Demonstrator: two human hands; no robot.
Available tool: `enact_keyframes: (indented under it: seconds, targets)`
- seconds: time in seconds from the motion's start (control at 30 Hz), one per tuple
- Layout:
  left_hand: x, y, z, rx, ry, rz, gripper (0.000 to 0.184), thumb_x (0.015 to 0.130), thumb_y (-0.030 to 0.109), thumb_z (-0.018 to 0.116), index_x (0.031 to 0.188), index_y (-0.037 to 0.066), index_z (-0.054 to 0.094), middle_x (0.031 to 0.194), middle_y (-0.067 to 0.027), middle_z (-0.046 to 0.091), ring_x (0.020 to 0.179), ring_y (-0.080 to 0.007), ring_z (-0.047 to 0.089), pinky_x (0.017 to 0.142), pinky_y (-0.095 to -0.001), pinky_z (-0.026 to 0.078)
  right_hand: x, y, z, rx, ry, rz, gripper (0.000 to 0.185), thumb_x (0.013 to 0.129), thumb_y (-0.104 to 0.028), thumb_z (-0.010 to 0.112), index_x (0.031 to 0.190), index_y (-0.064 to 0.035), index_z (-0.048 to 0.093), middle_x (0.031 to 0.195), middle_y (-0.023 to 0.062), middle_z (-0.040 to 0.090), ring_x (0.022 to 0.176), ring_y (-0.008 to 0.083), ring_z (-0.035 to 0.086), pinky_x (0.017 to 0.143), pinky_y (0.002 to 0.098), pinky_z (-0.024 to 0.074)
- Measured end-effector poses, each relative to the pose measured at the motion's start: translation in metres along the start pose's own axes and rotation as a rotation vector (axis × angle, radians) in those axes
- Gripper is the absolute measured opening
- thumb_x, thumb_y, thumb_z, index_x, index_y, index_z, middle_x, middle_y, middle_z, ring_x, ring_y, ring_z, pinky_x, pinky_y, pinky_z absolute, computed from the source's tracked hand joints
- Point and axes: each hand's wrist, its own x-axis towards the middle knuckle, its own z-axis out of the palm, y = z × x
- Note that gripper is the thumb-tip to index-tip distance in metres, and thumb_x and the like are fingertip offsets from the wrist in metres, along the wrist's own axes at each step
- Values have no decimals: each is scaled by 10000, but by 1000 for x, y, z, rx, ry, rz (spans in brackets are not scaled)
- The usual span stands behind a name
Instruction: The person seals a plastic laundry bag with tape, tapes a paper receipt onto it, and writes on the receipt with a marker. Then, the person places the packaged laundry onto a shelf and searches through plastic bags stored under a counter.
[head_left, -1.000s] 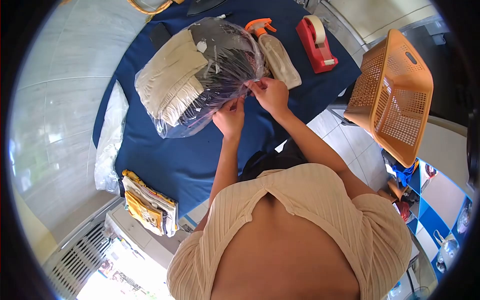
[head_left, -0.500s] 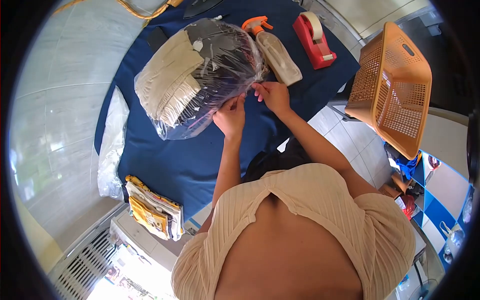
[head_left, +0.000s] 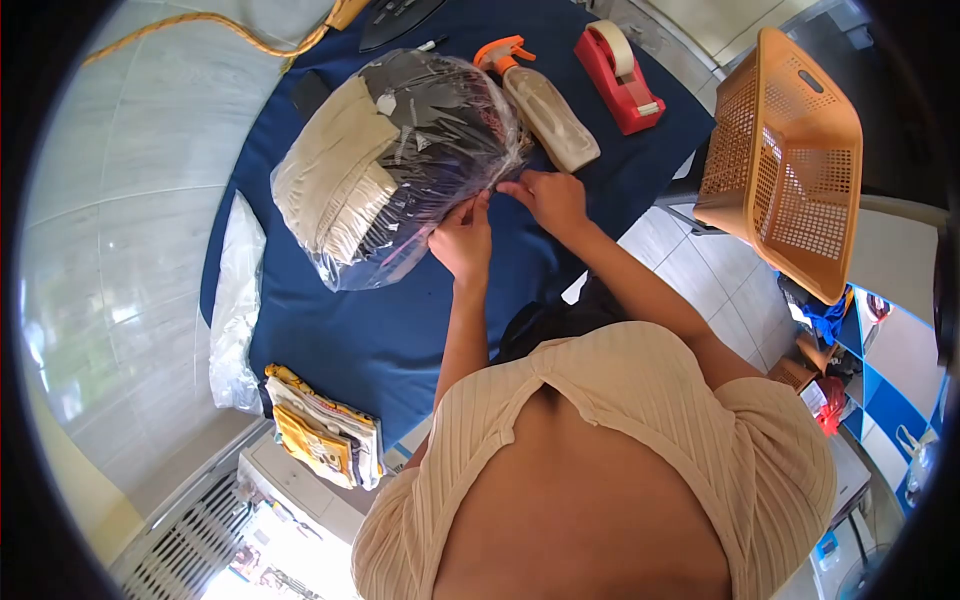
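A clear plastic bag full of folded clothes, beige on the left and dark on the right, lies on the blue-covered table. My left hand pinches the bag's lower right edge between thumb and fingers. Just right of it, my right hand has its fingers closed at the gathered plastic near the bag's right end. How much plastic lies between those fingertips is too small to tell. A spray bottle with an orange trigger lies beside the bag, above my right hand.
A red tape dispenser is at the table's upper right. An orange basket stands beyond the right edge. Folded clothes and a plastic sheet lie at the left. An iron sits at the top.
The view has shifted slightly. My right hand has moved a little down from the gathered plastic, while my left hand keeps its pinch on the bag's edge.
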Motion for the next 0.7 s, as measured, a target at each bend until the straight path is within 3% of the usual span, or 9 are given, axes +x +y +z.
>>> enact_keyframes:
  seconds: [0.1, 0.17, 0.23, 0.3, 0.33, 0.4, 0.47, 0.57, 0.7]
  targets:
    - [1, -7, 1, 32, 23, 72, 165, 805, 197, 761, 801, 32, 757, 661, -50, 709, 596, -125, 680, 606, -241, 503, -5, 17, -66, 265, 54, 84, 352, 854, -422, 667, 720, -96, 666, 568, 86, 601, 514, 282, 608, 474, 377, 456]
    - [4, -5, 2, 3, 34, 62, 167, 803, 197, 764, 805, 31, 757, 660, -51, 709, 599, -126, 682, 605, -241, 504, 14, 41, -110, 344, 314, 201, 215, 841, -334, 691, 812, -121, 684, 694, 62, 637, 587, 239, 607, 552, 340, 479]
    - [0, -3, -1, -4, 31, 47, 169, 802, 199, 766, 806, 30, 756, 659, -52, 708, 601, -127, 683, 604, -243, 504, 35, 87, -144, 76, 406, 191, 159, 821, -284, 703, 901, -147, 706, 866, 59, 640, 803, 223, 610, 728, 335, 491]
    - [0, 2, -1, 2, 27, 49, 171, 801, 201, 768, 807, 31, 756, 660, -52, 708, 602, -127, 683, 601, -244, 504, 54, 123, -150, -131, 462, 31, 161, 815, -277, 701, 924, -159, 718, 969, 73, 616, 990, 254, 554, 871, 358, 449]
    - [-1, -5, 7, -62, 72, 32, 170, 746, 247, 799, 780, 83, 768, 627, -57, 685, 532, -195, 651, 571, -303, 503, 63, 141, -150, -147, 311, 67, 195, 793, -300, 717, 932, -164, 727, 1056, 106, 614, 1102, 285, 499, 922, 380, 424]
    - [1, -4, 7, -35, 85, 48, 169, 745, 249, 800, 781, 86, 768, 619, -54, 681, 524, -190, 645, 565, -306, 499, 79, 149, -133, 21, 164, 215, 245, 788, -331, 725, 928, -130, 730, 1081, 117, 621, 1061, 269, 536, 922, 361, 427]
    - [-1, -2, 7, -14, 74, 45, 170, 758, 241, 793, 788, 76, 765, 625, -49, 686, 536, -171, 650, 573, -288, 497, 77, 143, -132, 466, 180, 475, 355, 777, -342, 748, 929, -22, 723, 1024, 101, 666, 904, 213, 623, 863, 314, 461]
    - [-2, 8, 4, 13, 52, 18, 173, 784, 224, 780, 801, 53, 760, 645, -41, 702, 567, -136, 667, 595, -249, 496, 49, 140, -141, 583, 225, 588, 333, 797, -278, 751, 924, 26, 700, 895, 62, 689, 740, 162, 641, 722, 263, 482]
    - [1, 3, 4, -11, 86, 15, 173, 757, 243, 794, 785, 75, 763, 617, -47, 683, 527, -158, 646, 570, -270, 491, 10, 131, -128, 918, 206, 752, 196, 833, -214, 728, 912, -37, 695, 880, 45, 703, 788, 119, 634, 695, 216, 441]
